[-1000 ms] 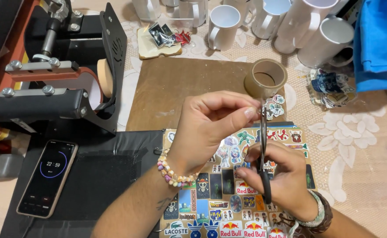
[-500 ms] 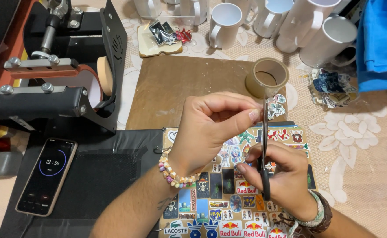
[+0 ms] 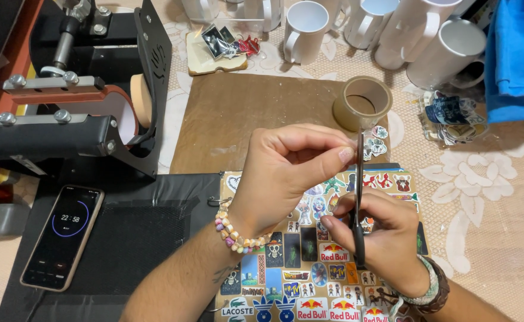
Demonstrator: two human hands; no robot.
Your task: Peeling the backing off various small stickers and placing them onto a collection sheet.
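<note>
Nearest: glossy sheet of printed colour stickers [image 3: 309, 280], flat on the counter under both hands. Right hand [image 3: 381, 238], grip clenched through the handles of black-handled scissors [image 3: 358, 203], blades pointing away. Left hand [image 3: 292, 173], beaded bracelet at the wrist, fingertips pinched on a small cut sticker piece [image 3: 376, 142] at the blade tips. Left of these: black smartphone [image 3: 64, 235] with a round timer display, lying on a black mat [image 3: 137, 238]. Further: brown paper sheet [image 3: 256, 119]; roll of brown tape [image 3: 362, 102], upright; black mug heat press [image 3: 77, 101]. Farthest: row of white ceramic mugs [image 3: 387, 30]; blue cloth [image 3: 515, 53] at right.
</note>
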